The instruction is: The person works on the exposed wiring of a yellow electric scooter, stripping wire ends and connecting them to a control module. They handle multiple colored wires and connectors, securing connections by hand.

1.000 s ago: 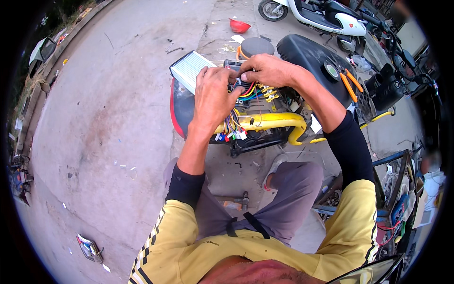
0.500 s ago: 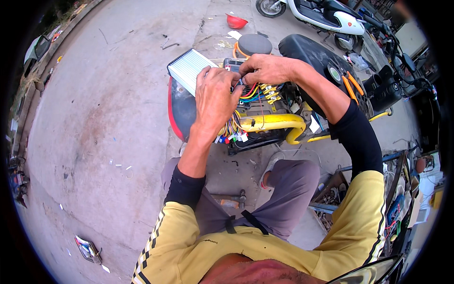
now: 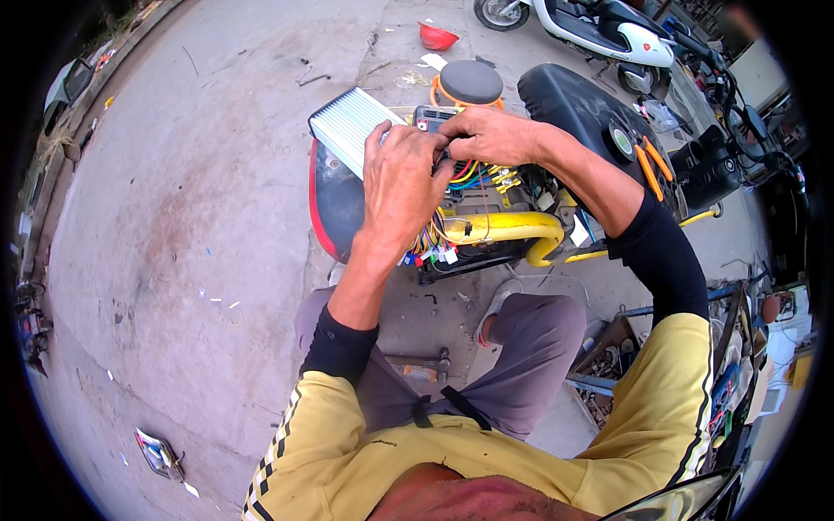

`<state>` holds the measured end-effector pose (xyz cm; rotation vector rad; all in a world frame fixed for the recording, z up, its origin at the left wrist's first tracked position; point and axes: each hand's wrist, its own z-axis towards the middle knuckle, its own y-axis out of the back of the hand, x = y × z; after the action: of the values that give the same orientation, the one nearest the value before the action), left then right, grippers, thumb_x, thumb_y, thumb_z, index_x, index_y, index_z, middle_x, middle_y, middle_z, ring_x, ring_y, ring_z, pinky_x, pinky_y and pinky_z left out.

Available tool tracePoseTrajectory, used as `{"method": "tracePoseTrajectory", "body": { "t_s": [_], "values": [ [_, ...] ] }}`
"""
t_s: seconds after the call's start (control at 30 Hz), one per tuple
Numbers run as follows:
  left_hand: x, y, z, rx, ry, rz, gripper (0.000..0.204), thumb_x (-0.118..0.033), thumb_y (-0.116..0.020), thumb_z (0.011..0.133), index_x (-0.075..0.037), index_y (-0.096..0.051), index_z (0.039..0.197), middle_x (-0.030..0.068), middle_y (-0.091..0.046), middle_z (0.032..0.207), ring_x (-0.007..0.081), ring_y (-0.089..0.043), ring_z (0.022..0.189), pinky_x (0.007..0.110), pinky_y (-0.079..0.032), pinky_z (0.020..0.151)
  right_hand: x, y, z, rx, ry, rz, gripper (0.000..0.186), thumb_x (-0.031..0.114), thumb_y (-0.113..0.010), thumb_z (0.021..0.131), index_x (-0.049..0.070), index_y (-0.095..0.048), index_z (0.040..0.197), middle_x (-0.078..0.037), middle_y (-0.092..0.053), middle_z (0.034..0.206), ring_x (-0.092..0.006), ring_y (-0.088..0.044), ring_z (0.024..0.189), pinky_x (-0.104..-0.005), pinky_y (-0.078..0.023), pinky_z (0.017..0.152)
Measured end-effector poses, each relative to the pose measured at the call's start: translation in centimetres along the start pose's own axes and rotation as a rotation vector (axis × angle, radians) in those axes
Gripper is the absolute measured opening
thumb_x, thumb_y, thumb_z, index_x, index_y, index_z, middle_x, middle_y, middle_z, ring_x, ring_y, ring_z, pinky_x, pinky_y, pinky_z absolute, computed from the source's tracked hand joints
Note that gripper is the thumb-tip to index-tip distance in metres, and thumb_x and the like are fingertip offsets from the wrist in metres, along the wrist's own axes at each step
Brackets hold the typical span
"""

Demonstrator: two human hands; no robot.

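My left hand [image 3: 401,178] and my right hand [image 3: 497,136] meet fingertip to fingertip over an opened vehicle body. The fingers of both are closed in a pinch; what they hold is small and hidden behind them. Coloured wires [image 3: 470,176] run out below my right hand to a row of yellow terminals [image 3: 504,179]. Beside my left hand lies a silver finned metal box [image 3: 349,127]. Just beyond the fingertips sits a dark module [image 3: 432,115]. A wire bundle with small connectors [image 3: 434,253] hangs next to a yellow frame tube [image 3: 512,227].
Orange-handled pliers [image 3: 648,167] and a tape roll [image 3: 620,141] rest on the black seat [image 3: 566,104]. Behind are a round stool [image 3: 470,82], a red bowl-shaped thing [image 3: 438,36] and a white scooter [image 3: 599,35]. A hammer [image 3: 444,359] lies between my legs; a cluttered tool crate [image 3: 618,343] stands right.
Both hands stay together in nearly the same place, with only small finger shifts. A small light-coloured piece between the fingertips is now covered.
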<state>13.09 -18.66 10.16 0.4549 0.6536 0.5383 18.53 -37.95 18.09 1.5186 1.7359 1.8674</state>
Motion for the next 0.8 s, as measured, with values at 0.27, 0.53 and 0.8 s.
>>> {"method": "tracePoseTrajectory", "body": {
  "t_s": [0.27, 0.53, 0.8],
  "values": [
    [-0.1, -0.3, 0.0, -0.026, 0.014, -0.016, 0.023, -0.012, -0.082, 0.081, -0.004, -0.078, 0.102, 0.0071, -0.073, 0.086, 0.0287, -0.070, 0.101, 0.053, -0.044, 0.116, -1.5, -0.5, 0.4, -0.016, 0.045, 0.063, 0.041, 0.025, -0.061, 0.093, -0.001, -0.079, 0.117, -0.021, -0.075, 0.089, -0.0268, -0.070, 0.083, -0.0423, -0.055, 0.082],
    [0.2, -0.5, 0.1, 0.026, 0.009, 0.027, 0.024, -0.017, -0.084, 0.079, -0.003, -0.075, 0.097, 0.0046, -0.069, 0.079, 0.0274, -0.070, 0.096, 0.052, -0.043, 0.117, -1.1, -0.2, 0.1, 0.012, 0.000, 0.035, 0.041, 0.025, -0.062, 0.093, -0.005, -0.076, 0.115, -0.022, -0.074, 0.090, -0.0268, -0.069, 0.085, -0.0417, -0.055, 0.082],
    [0.7, -0.1, 0.1, 0.042, 0.006, -0.059, 0.027, -0.012, -0.085, 0.078, -0.003, -0.074, 0.100, 0.0042, -0.069, 0.080, 0.0276, -0.070, 0.097, 0.053, -0.044, 0.118, -1.6, -0.2, 0.1, 0.022, 0.037, 0.151, 0.041, 0.025, -0.063, 0.092, -0.004, -0.077, 0.117, -0.017, -0.075, 0.095, -0.0223, -0.068, 0.089, -0.0383, -0.055, 0.084]
  ]
}}
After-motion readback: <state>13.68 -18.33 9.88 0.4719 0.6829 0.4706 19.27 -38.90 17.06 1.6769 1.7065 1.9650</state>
